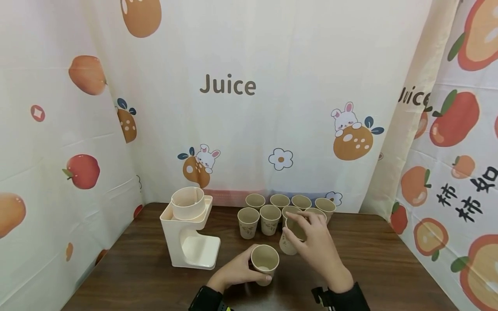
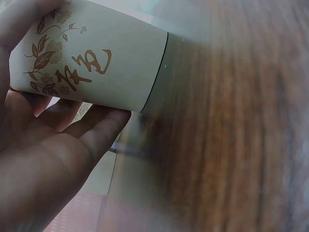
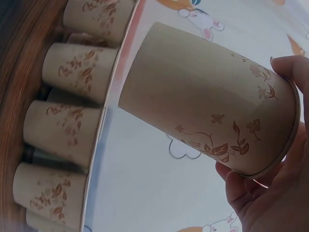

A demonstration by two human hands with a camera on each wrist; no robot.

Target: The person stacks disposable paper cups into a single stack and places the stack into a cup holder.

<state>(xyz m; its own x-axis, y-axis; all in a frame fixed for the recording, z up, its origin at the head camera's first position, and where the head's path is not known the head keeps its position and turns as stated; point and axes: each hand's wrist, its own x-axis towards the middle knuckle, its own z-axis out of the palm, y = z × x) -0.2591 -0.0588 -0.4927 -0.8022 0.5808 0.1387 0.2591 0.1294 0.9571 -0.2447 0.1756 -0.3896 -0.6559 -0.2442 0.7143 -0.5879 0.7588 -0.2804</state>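
My left hand [image 1: 237, 271] holds a beige paper cup [image 1: 263, 264] upright near the front of the table. In the left wrist view, fingers and thumb wrap round this cup [image 2: 120, 53], which bears brown floral print and lettering; whether its base touches the table I cannot tell. My right hand [image 1: 320, 242] grips a second paper cup [image 1: 287, 245] by the rim, in front of the grouped cups. The right wrist view has this cup [image 3: 193, 92] raised above the level of the others, its rim towards my palm.
Several matching paper cups [image 1: 247, 226] stand upright in two rows at the back. To the left is a white stand [image 1: 173, 248] with a round open holder [image 1: 188, 210] on top and a flat base. Printed curtains [image 1: 241, 129] enclose the brown wooden table [image 1: 132, 263].
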